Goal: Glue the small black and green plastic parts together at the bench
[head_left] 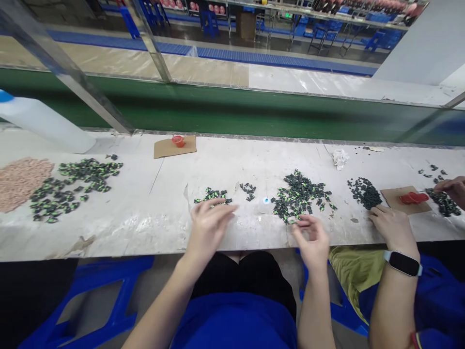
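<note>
Hands (pixel 209 224) (pixel 313 241) reach over scuffed table (pixel 145 223), blue stools (pixel 210 23) beyond.

From my remote seat I look down on a long whitish bench (pixel 131 218), its surface scuffed and torn near the front edge. At its left I see a white jug (pixel 47 121), a heap of pink pieces (pixel 25 182) and, beside it, a spread of green-flecked parts (pixel 90 172). A cardboard scrap (pixel 163 149) lies near the back. Across the middle I find a small dark heap (pixel 210 194), a loose cluster (pixel 250 190), a little container (pixel 264 206) and a larger green-flecked heap (pixel 303 194). Rightward lie crumpled tissue (pixel 340 158), a black pile (pixel 368 195) and a second cardboard piece (pixel 394 195).
</note>
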Available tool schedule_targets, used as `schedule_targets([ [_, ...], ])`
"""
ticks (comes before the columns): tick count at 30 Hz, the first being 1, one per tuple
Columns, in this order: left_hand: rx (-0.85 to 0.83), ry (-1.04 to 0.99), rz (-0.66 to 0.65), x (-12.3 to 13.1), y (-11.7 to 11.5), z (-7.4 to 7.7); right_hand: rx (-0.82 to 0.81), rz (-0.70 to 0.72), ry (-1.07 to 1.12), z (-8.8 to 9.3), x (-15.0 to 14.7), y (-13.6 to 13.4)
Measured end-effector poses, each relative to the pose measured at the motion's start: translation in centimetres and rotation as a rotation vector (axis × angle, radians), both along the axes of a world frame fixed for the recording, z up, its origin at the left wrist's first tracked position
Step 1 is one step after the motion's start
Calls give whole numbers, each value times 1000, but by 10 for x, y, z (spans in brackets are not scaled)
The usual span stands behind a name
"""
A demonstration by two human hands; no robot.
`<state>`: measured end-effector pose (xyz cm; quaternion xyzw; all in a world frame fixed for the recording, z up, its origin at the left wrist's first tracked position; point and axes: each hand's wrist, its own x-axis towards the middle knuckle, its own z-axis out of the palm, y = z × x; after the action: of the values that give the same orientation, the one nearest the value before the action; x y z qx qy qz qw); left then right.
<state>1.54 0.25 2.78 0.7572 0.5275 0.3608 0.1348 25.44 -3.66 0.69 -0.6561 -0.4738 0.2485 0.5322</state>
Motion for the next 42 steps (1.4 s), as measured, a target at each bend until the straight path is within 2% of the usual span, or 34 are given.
schedule_targets([
  [2,19,68,91,-10,12,-2,51,-221,-179,3,15,5],
  [4,29,153,78,-13,20,-6,96,-319,-369,6,20,10],
  [6,32,251,6,-11,24,-9,98,-256,-509,6,14,14],
  [11,39,476,-118,-5,30,-11,-9,89,-631,-5,-23,27],
  [14,49,546,-145,-5,34,-8,-3,160,-645,-11,-39,36],
  [17,66,513,-172,-4,36,-5,30,188,-549,-11,-44,39],
  [21,91,433,-197,9,30,-9,35,238,-105,-11,-42,30],
  [24,100,420,-257,22,21,-19,38,156,227,-14,-37,21],
  [27,97,396,-324,27,15,-29,107,49,407,-15,-31,15],
  [32,72,356,-388,12,10,-33,188,-68,683,-10,-27,16],
  [36,18,289,-345,3,4,-25,125,-49,634,-14,-34,17],
  [39,-54,229,-308,7,0,-22,110,-42,440,-19,-41,15],
  [42,-75,165,-246,13,-1,-27,132,-67,247,-21,-46,13],
])
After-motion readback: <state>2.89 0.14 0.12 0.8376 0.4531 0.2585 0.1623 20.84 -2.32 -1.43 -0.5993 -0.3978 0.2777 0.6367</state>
